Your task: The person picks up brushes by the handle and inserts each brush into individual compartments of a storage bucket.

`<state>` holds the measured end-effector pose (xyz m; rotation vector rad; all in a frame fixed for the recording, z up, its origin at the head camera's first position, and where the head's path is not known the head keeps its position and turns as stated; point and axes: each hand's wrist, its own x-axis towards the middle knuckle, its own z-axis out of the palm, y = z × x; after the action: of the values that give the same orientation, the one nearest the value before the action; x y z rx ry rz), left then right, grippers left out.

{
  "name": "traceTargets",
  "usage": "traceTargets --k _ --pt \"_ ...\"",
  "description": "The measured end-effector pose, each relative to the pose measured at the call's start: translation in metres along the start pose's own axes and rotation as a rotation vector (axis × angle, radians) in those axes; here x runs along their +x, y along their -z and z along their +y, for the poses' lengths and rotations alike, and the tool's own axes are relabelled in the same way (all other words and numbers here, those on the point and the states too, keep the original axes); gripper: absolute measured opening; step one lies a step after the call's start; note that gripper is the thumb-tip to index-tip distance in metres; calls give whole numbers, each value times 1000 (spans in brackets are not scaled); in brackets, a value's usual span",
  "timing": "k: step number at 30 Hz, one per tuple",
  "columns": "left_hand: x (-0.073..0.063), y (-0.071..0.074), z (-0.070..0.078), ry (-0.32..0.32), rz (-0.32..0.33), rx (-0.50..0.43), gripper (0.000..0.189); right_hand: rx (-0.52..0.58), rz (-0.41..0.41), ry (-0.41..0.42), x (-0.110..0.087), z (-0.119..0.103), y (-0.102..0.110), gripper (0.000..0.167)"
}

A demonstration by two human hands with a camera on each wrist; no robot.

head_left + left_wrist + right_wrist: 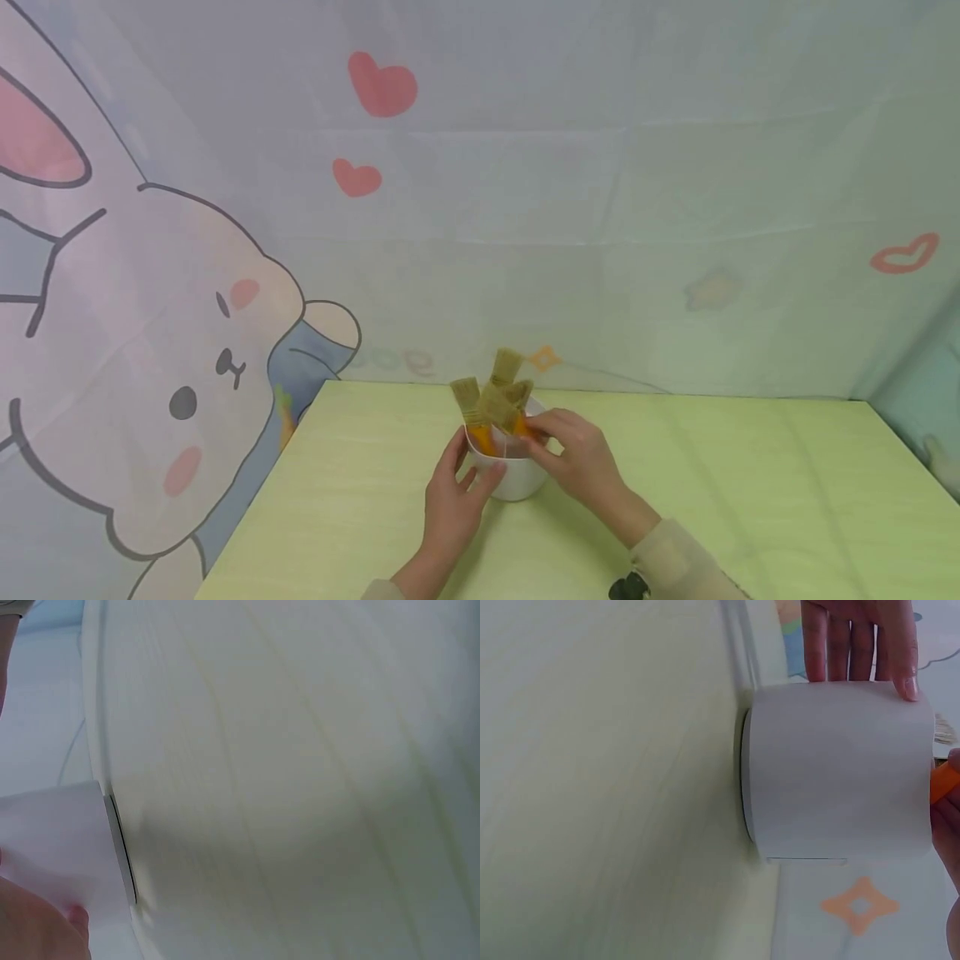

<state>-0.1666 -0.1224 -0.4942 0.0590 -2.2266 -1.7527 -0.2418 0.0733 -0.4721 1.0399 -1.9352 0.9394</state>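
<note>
A white container (517,482) stands on the table, with several paintbrushes (467,397) in it, their pale bristles up. My left hand (454,510) holds its left side, thumb near the front rim and fingers round the far side. At the right rim my right hand (579,457) pinches the orange handle of one paintbrush (498,408), whose bristles lean left across the others. In the right wrist view that orange handle (943,782) shows just past the container's rim. The left wrist view has the container's wall (56,836) with fingers against it.
The pale yellow-green table (360,483) runs out to both sides. Behind it hangs a cloth backdrop (510,192) with a printed rabbit and hearts, meeting the table's back edge close behind the container. A dark object (628,587) lies by the right sleeve.
</note>
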Motion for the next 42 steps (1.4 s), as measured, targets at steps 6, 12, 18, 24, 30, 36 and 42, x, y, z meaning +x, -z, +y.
traceTargets --k 6,12,18,24,30,36,42 --pt "0 0 0 -2 -4 6 81 -38 -30 12 1 1 1 29" --pt "-2 1 3 -2 -3 -1 80 -43 -53 -7 3 1 3 26" --pt "-2 -1 1 0 -6 -17 74 -16 -53 -6 5 2 4 27" --pt "3 0 -4 -18 12 37 75 -9 -91 10 8 2 2 23" --pt "2 -2 -4 4 7 6 81 7 -108 5 5 4 4 23" --pt "0 -2 0 35 3 -4 81 7 -118 5 6 2 13 24" --pt "3 -3 -3 36 -5 3 82 -16 -121 12 4 7 26 29"
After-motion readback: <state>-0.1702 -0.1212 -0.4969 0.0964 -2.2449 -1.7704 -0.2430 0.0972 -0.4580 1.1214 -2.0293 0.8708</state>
